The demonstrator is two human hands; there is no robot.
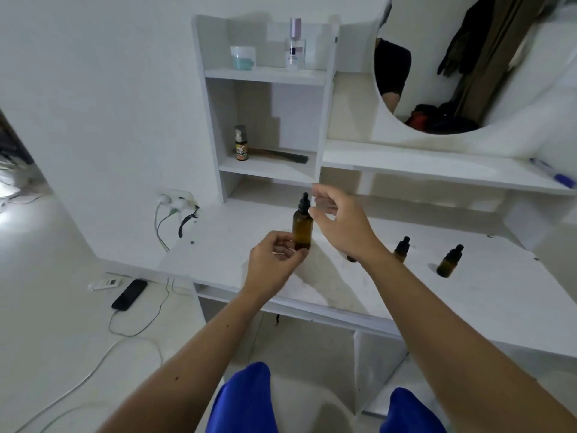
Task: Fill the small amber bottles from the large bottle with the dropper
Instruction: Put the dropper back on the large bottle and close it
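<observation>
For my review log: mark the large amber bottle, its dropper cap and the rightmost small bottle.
large amber bottle (302,230), head view, glass body.
dropper cap (304,204), head view, black bulb.
rightmost small bottle (447,263), head view, amber body.

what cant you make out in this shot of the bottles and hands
Head view:
- Third small bottle: only its base shows, right forearm covers the rest.
- Large bottle: liquid level unreadable through dark glass; left hand hides its base.
- Right hand: unclear whether fingertips touch the dropper cap.

Phone (129,294) on floor; shelf perfume btl (295,45)
</observation>
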